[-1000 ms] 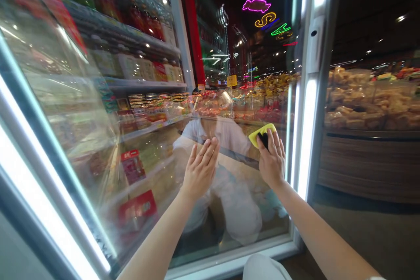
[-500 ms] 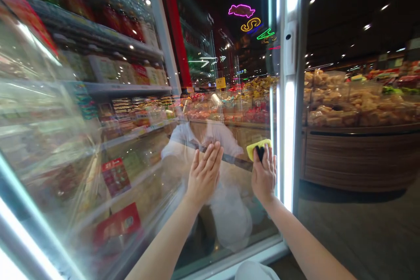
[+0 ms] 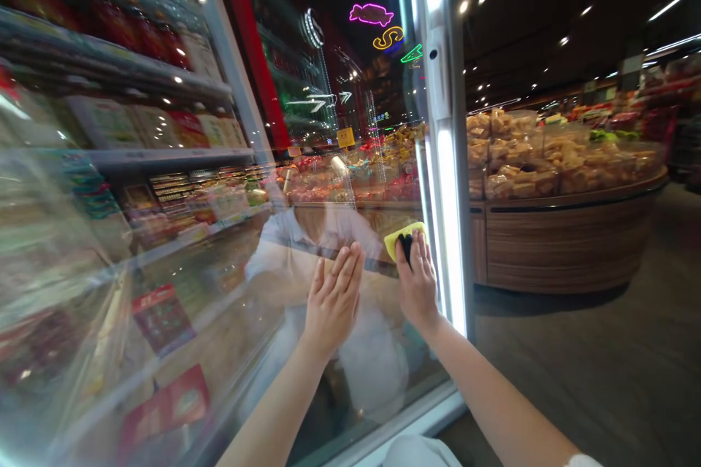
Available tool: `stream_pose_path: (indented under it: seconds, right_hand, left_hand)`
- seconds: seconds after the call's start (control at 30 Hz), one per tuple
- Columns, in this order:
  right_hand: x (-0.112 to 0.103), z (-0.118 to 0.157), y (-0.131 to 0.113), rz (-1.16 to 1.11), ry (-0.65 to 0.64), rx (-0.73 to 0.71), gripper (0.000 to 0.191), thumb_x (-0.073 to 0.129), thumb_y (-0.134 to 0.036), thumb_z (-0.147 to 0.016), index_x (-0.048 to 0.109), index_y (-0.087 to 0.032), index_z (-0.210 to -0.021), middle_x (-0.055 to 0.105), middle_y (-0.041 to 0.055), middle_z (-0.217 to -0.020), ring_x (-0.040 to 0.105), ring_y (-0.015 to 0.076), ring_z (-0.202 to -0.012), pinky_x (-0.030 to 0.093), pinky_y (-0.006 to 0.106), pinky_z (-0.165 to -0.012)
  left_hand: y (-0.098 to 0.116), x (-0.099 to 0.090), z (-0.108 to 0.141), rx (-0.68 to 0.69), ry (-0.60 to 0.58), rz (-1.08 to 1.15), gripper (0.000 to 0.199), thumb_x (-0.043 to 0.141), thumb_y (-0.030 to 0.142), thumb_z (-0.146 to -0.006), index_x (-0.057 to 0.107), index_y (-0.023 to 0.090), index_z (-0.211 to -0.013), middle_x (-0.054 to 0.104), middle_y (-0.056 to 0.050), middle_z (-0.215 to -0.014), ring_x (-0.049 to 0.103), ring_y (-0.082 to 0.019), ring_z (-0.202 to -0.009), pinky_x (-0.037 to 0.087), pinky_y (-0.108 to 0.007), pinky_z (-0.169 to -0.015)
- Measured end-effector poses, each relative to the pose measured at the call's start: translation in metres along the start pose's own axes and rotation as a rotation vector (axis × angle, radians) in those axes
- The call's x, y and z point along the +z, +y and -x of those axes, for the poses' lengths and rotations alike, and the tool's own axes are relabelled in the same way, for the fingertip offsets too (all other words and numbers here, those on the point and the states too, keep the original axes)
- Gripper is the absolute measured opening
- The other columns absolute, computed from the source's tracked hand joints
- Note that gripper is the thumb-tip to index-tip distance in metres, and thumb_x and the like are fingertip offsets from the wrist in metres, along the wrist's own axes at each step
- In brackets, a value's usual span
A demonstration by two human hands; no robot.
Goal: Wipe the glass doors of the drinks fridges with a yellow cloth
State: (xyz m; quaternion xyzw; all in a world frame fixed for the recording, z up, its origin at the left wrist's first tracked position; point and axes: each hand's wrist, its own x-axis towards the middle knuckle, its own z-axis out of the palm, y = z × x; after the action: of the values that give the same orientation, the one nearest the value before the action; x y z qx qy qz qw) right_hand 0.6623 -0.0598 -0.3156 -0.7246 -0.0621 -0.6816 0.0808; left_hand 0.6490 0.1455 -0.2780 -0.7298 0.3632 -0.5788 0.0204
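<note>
While left hand (image 3: pixel 333 303) points upward, palm forward, right hand (image 3: pixel 417 284) holds yellow pad (image 3: pixel 393 239)

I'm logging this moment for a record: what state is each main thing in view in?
Left hand: raised, fingers extended, holding nothing visible
Right hand: gripping the yellow pad
Yellow pad: held, tilted
Glass pane: upright, reflective
Light strip: lit
Candy-shaped neon sign: lit
Wooden counter: stocked on top
</note>
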Motion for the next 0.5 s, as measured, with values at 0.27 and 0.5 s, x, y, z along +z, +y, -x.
stream_pose_path:
  seconds: [0.27,0.5]
  right_hand:
    - [0.004,-0.02,0.035,0.012,0.037,0.024,0.066,0.038,-0.004,-0.1,0.037,-0.03,-0.16,0.038,0.0129,-0.165,0.028,0.0296,-0.157,0.042,0.055,-0.12]
    - [0.008,0.024,0.04,-0.08,0.029,0.156,0.058,0.031,-0.01,-0.103,0.045,-0.025,-0.157,0.036,0.0166,-0.165,0.033,0.0334,-0.154,0.042,0.059,-0.117]
  left_hand:
    - [0.006,0.005,-0.003,-0.038,0.009,0.023,0.075,0.045,0.018,-0.101,0.008,0.018,-0.167,0.039,-0.008,-0.164,0.025,-0.018,-0.158,0.001,-0.041,-0.134]
    - [0.019,0.012,0.007,-0.016,0.016,0.025,0.074,0.044,0.016,-0.101,0.011,0.018,-0.167,0.042,-0.007,-0.162,0.016,-0.016,-0.159,0.0,-0.042,-0.134]
